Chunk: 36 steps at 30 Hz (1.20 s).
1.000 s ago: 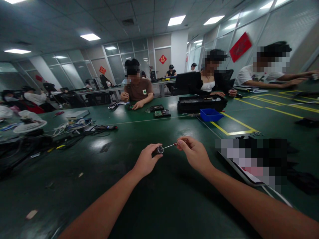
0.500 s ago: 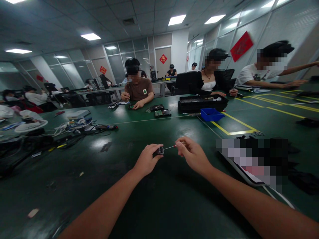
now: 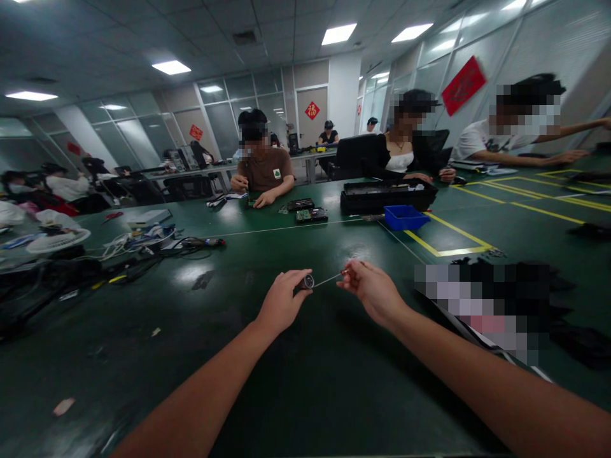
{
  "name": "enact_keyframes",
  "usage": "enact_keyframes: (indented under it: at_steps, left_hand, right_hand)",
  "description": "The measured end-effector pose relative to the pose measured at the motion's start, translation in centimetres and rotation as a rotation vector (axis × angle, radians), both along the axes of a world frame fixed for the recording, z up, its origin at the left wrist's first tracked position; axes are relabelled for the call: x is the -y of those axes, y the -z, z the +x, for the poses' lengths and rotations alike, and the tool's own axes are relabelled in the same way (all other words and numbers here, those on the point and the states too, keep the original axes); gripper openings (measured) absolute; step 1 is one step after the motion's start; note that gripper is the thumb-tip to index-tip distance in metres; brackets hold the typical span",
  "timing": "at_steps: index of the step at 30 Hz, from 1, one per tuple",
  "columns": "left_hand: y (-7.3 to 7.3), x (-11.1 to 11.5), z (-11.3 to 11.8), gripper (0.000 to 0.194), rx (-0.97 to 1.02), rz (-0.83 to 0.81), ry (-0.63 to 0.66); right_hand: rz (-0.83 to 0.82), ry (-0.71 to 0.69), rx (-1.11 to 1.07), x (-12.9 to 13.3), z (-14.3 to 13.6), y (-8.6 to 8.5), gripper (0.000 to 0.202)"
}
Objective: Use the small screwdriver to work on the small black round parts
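The left forearm [image 3: 210, 375] is slanted up from the lower left and the right forearm [image 3: 468, 350] is slanted in from the lower right, so that both hands are held near each other over the green table [image 3: 267, 401]. In the left hand [image 3: 282, 299], a small dark cylinder [image 3: 308, 281] is gripped narrowly, with the fingers bent over its top and the thumb set beneath; its round, light-rimmed end is left uncovered on the side of the other hand. In the right hand [image 3: 372, 289], a thin screwdriver [image 3: 328, 279] is pinched by the fingertips, the handle being mostly hidden by the curled fingers. The shaft is tilted down leftward, and its tip is held at the cylinder's rim; whether the rim is touched cannot be told. Beyond the hands, a blue tray [image 3: 405, 218] is seen.
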<state>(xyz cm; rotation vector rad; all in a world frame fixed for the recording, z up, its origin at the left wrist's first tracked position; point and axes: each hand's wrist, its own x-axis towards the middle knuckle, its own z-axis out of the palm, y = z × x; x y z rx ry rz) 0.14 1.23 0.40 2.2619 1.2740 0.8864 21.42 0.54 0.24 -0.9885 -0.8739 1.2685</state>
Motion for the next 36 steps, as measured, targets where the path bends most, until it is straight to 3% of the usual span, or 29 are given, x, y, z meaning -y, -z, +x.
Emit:
enact_keyframes:
  at_steps: [9, 18, 36]
  left_hand:
    - [0.6, -0.2, -0.2, 0.043, -0.073, -0.055, -0.012]
    - [0.6, 0.1, 0.0, 0.043, -0.137, -0.06, 0.007]
    - [0.7, -0.2, 0.2, 0.042, -0.146, -0.068, 0.015]
  right_hand:
    - [0.152, 0.104, 0.268, 0.3, 0.0, 0.5, 0.031]
    - [0.323, 0.1, 0.673, 1.5, 0.0, -0.7, 0.026]
    - [0.394, 0.13, 0.957, 1.8, 0.0, -1.1, 0.019]
